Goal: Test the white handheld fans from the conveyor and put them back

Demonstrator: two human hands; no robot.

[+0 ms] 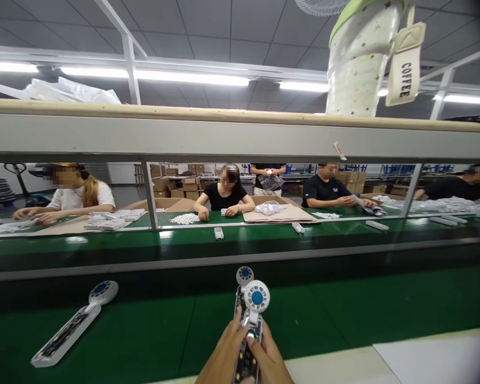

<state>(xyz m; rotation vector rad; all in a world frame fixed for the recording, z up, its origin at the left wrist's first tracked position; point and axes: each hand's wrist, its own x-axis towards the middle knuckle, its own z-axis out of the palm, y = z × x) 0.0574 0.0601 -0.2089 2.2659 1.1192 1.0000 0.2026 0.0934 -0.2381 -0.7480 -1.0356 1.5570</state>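
Both hands are at the front centre, closed around a white handheld device (257,296) with a round, slotted head and a blue disc in its middle. Its handle casing is open, with a dark circuit board showing. My left hand (224,349) grips the handle from the left. My right hand (272,354) wraps the other side, its thumb on the board close to a small bright light. Right behind it is a second such device (245,275), its lower part partly hidden. Farther left, a third open device (74,325) lies at a slant on the green surface.
A green conveyor belt (260,240) beyond a metal rail carries several white parts. Co-workers sit across it beside piles of white pieces (185,218). Overhead runs a shelf (224,133) with a patterned cup (358,64). White paper (444,354) lies at front right.
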